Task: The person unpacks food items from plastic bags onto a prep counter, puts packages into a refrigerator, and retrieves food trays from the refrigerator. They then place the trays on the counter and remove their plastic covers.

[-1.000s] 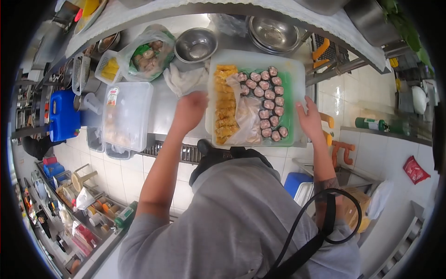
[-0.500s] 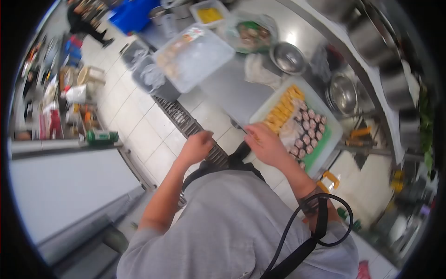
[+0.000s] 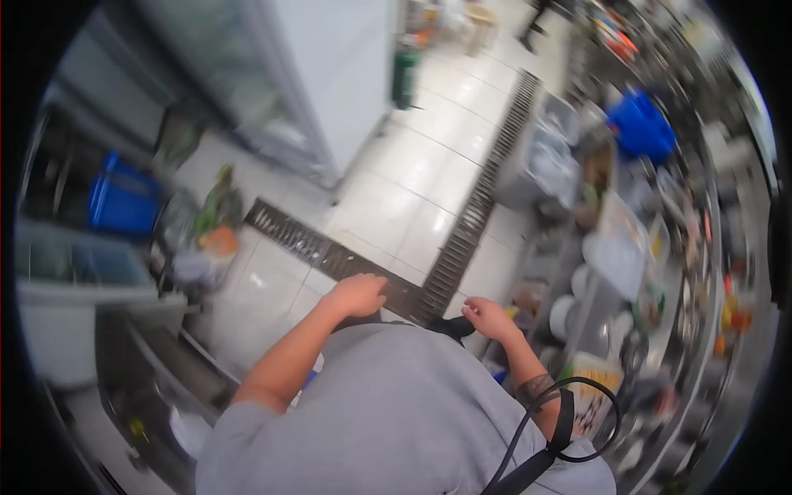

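My left hand hangs in front of my waist over the floor drain, its fingers loosely curled; whether anything is in them is hidden. To the right, my right hand is held over the floor near a black shoe, with the fingers bent and nothing visible in them. The tray of yellow and dark-wrapped food pieces lies on the counter at the lower right, partly behind my right arm. Beyond it on the right is the translucent lidded box.
A white cabinet stands at the top. Grey bins and a blue container are at the upper right. At left are a blue crate and bags of produce. Another person's legs show at the top.
The view has swung away from the counter, putting the food tray at the lower right. Both hands have come away from beside the tray to in front of my waist.
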`<state>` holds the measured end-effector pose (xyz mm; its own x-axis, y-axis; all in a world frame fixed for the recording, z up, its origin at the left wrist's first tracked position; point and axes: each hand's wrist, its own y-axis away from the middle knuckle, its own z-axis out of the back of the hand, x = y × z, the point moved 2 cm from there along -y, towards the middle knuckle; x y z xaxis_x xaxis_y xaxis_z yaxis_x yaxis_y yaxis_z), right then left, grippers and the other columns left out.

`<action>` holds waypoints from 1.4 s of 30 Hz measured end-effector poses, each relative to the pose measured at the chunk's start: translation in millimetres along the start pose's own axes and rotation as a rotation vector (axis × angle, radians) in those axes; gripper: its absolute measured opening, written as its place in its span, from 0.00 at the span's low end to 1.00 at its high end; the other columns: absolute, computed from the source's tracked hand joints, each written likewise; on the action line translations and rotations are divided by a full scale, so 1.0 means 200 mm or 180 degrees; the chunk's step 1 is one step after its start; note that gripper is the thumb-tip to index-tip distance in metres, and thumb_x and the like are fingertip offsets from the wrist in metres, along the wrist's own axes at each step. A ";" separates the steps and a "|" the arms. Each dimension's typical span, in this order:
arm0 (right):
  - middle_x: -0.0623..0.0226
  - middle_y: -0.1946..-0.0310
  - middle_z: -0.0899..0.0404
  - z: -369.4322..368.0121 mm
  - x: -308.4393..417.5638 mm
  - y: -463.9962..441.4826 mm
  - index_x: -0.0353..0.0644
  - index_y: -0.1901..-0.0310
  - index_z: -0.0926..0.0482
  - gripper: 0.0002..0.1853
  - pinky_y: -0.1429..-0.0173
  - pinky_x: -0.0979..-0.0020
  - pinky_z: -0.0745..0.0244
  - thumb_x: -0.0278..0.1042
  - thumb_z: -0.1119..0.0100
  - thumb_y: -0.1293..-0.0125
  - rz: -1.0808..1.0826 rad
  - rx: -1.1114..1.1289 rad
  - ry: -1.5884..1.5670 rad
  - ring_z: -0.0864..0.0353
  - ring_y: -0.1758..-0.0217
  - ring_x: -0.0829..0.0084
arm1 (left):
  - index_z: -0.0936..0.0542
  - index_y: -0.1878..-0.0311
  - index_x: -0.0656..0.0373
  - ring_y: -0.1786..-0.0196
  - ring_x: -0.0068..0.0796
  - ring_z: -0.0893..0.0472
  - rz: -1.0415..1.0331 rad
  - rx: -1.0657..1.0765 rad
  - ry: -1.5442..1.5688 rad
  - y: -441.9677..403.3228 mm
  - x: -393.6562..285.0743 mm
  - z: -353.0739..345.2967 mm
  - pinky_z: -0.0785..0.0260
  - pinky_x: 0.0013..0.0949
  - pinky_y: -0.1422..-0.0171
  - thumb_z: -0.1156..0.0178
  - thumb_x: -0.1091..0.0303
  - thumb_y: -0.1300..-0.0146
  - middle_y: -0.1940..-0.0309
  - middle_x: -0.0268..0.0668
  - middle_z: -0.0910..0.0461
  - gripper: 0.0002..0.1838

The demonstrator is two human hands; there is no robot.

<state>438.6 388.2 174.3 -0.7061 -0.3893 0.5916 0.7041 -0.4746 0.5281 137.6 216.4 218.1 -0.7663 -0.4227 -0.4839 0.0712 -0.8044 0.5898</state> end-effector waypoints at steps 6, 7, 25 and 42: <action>0.53 0.57 0.12 -0.43 0.02 -0.72 0.35 0.48 0.16 0.21 0.55 0.62 0.17 0.47 0.41 0.28 -0.0039 0.0906 0.0865 0.12 0.59 0.61 | 0.26 0.32 0.63 0.39 0.54 0.21 0.1109 -0.0716 0.0639 0.61 0.82 0.10 0.28 0.50 0.34 0.42 0.57 0.30 0.44 0.54 0.19 0.28; 0.55 0.58 0.12 -0.45 0.09 -0.81 0.35 0.49 0.16 0.21 0.60 0.64 0.16 0.46 0.41 0.28 -0.0297 0.1164 0.0750 0.12 0.62 0.64 | 0.21 0.41 0.63 0.40 0.53 0.19 0.1212 -0.1026 0.0744 0.68 0.90 0.10 0.26 0.49 0.36 0.43 0.57 0.31 0.46 0.53 0.17 0.22; 0.61 0.70 0.18 -0.89 2.02 -3.27 0.39 0.60 0.21 0.17 0.73 0.63 0.20 0.47 0.47 0.26 0.0906 0.2410 0.1878 0.14 0.73 0.66 | 0.17 0.63 0.61 0.56 0.50 0.16 0.3186 -0.2816 0.2947 1.10 2.67 -0.76 0.24 0.47 0.51 0.41 0.60 0.34 0.61 0.49 0.15 0.13; 0.63 0.67 0.18 -1.33 3.23 -4.01 0.40 0.56 0.19 0.16 0.66 0.63 0.21 0.48 0.41 0.29 0.4093 0.2146 0.2621 0.18 0.73 0.67 | 0.15 0.54 0.60 0.63 0.34 0.16 0.3019 -0.2140 0.3666 1.08 4.08 -0.25 0.23 0.37 0.56 0.40 0.64 0.35 0.66 0.42 0.14 0.13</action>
<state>-602.0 307.1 -29.5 0.6255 -0.6171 0.4775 0.5676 0.7798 0.2643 -439.6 -323.3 -81.9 0.5423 -0.6647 -0.5139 0.6964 0.0134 0.7176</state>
